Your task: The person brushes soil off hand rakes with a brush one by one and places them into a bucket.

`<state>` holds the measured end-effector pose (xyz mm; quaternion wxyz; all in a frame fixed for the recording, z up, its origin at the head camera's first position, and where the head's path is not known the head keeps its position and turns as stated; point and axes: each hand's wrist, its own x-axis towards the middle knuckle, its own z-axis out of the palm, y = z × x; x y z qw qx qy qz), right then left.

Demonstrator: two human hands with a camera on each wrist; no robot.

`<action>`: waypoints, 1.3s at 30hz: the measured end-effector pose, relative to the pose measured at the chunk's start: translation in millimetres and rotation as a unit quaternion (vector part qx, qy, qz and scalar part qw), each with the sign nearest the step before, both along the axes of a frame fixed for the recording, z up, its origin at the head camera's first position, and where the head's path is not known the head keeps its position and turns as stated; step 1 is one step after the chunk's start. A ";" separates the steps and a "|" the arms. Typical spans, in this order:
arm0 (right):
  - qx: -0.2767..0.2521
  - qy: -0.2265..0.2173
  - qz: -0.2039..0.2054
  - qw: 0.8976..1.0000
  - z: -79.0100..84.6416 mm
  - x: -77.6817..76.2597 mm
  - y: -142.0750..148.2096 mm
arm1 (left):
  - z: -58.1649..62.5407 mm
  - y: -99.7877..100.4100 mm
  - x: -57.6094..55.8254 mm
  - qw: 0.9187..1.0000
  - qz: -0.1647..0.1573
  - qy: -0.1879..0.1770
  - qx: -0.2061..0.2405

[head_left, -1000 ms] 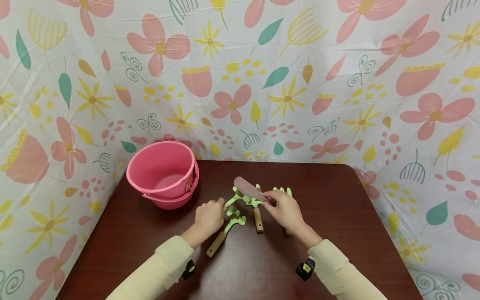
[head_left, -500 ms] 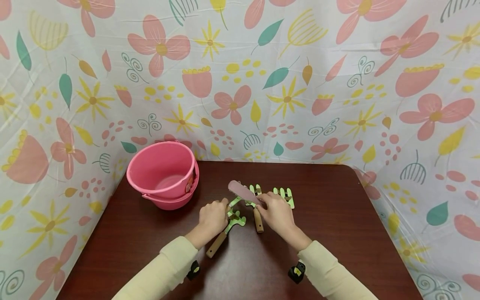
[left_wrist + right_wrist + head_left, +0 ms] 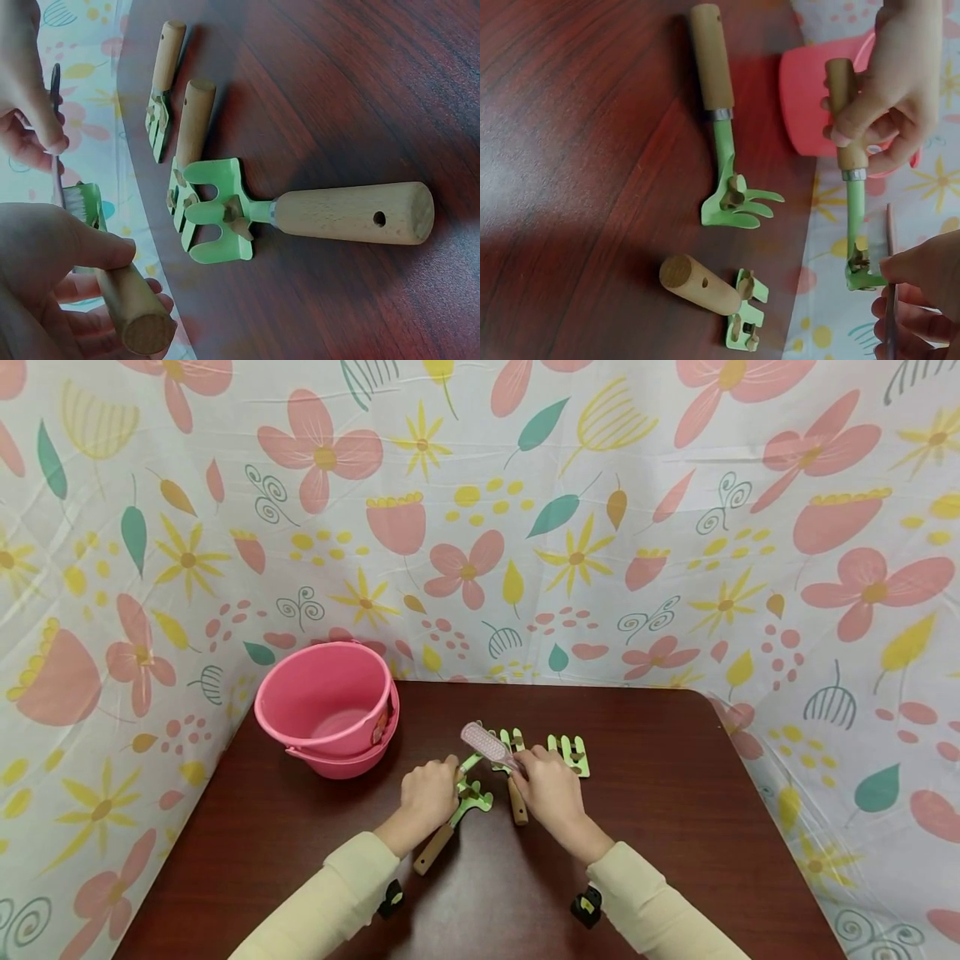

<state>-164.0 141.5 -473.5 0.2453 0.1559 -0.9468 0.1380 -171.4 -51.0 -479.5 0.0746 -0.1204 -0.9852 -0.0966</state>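
My left hand [image 3: 427, 797] grips the wooden handle of a small green hand rake [image 3: 855, 202], which has a brown clump stuck at its tines. My right hand [image 3: 551, 789] pinches a flat pink brush [image 3: 486, 743] by its handle. In the left wrist view the brush's white bristles [image 3: 75, 201] are right at the rake's green head. Below my left hand, another green rake [image 3: 349, 212] lies on the table with brown bits on its head. A similar tool [image 3: 517, 802] lies between my hands. Farther right is a third [image 3: 570, 752], its handle hidden behind my right hand.
Two nested pink buckets [image 3: 326, 697] stand at the table's back left. A floral cloth [image 3: 480, 527] hangs behind the dark wooden table [image 3: 675, 827] and along its sides. Each wrist wears a small black device [image 3: 587, 906].
My right hand has moved left, and the brush has come left and been tilted so its textured face shows. My left hand has shifted slightly right, still gripping the rake.
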 end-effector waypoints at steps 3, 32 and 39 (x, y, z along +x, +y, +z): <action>0.015 -0.001 -0.001 1.000 -1.6 0.6 0.0 | 1.1 0.8 -0.2 1.000 0.001 -0.004 0.004; 0.023 0.056 0.012 0.998 -4.9 0.4 1.3 | 3.2 2.2 -3.6 0.999 0.024 -0.046 0.010; 0.057 0.051 0.006 0.997 -7.7 -0.5 2.4 | 4.1 3.3 -4.1 0.999 0.020 -0.045 0.012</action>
